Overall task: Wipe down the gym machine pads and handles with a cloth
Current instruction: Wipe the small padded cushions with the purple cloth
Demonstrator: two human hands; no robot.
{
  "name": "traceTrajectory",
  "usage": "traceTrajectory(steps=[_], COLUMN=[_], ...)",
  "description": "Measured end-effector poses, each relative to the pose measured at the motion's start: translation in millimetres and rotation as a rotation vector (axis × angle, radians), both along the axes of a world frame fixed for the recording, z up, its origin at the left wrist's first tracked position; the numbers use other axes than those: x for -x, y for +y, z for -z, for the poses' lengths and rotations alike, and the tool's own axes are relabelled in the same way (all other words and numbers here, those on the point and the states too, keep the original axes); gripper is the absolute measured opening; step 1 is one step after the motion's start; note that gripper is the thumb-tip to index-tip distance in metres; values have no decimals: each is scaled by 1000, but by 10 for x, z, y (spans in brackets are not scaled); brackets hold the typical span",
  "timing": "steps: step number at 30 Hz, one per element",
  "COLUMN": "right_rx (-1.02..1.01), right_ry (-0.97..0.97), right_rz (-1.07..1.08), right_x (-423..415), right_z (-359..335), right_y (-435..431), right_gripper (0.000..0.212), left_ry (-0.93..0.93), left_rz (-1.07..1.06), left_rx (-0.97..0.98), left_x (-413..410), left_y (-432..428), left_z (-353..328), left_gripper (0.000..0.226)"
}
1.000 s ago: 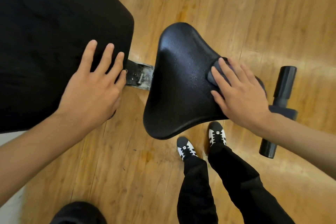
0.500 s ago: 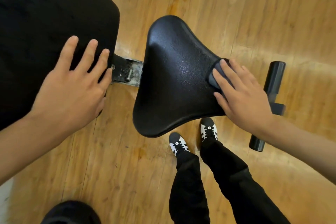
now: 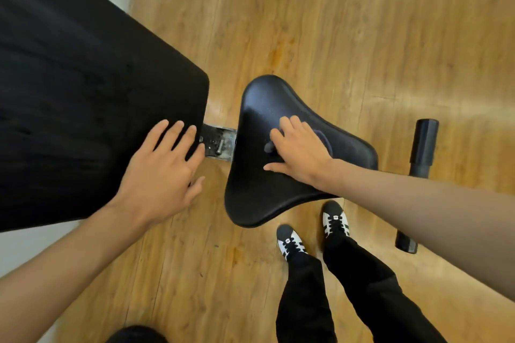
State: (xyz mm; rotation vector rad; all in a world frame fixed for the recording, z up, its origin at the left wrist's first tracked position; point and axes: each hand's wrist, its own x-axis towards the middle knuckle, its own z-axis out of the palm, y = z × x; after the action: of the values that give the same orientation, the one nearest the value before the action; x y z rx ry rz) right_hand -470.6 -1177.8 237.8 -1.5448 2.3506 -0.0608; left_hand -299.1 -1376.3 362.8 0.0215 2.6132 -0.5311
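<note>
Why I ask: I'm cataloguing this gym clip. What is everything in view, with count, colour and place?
seat pad: one, black, centre.
back pad: one, black, left.
bracket: one, grey metal, between the pads.
cloth: one, dark grey, on seat pad, mostly covered.
roller bar: one, black, right, partly hidden.
floor: one, brown wood, beneath everything.
dark object: one, black, bottom edge, unidentifiable.
shoes: two, black and white, below the seat pad.
left hand: one, flat on back pad's corner.
right hand: one, holding cloth against seat pad.
</note>
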Motion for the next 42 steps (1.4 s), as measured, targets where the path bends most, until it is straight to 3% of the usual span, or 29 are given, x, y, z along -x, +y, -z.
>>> traceTrajectory(steps=[3,8,16,22,29,32,36,39,42], right_rx=[-21,239,643,844,927,819,789,781,773], right_ry=[-263,-379,-400,-389,-416,-276,50,115,101], right_rz=[215,299,106,-115,-394,-550,-784,-917,-1021], right_x=[139,370,514,173,-136,-55,314,440,410], right_z=[-447,-1473,-3335,-4212,-4564,-4498,-4302,-4239,-4193], right_y=[-64,-462,-1628,-2364,-3184,-3326,-3181,-3143,-3180], right_gripper=[53,54,41,41,49,59,67,78,71], left_ry=[7,122,306,416,450,452,448,398,353], left_rz=[-23,-119,-207,-235,-230,-175,-140,-92,-82], left_rx=[-22,15,79,108,211,279,343,428,463], left_x=[-21,22,68,-223,-525,-562,-560,-572,-583], left_y=[71,42,-283,-486,-705,-790,-820,-821,-823], left_z=[-425,-1378,-2430,-2805,-2947,-2983,-2916,-2866,-2847], left_gripper=[59,64,62,63,63,57,60,65,66])
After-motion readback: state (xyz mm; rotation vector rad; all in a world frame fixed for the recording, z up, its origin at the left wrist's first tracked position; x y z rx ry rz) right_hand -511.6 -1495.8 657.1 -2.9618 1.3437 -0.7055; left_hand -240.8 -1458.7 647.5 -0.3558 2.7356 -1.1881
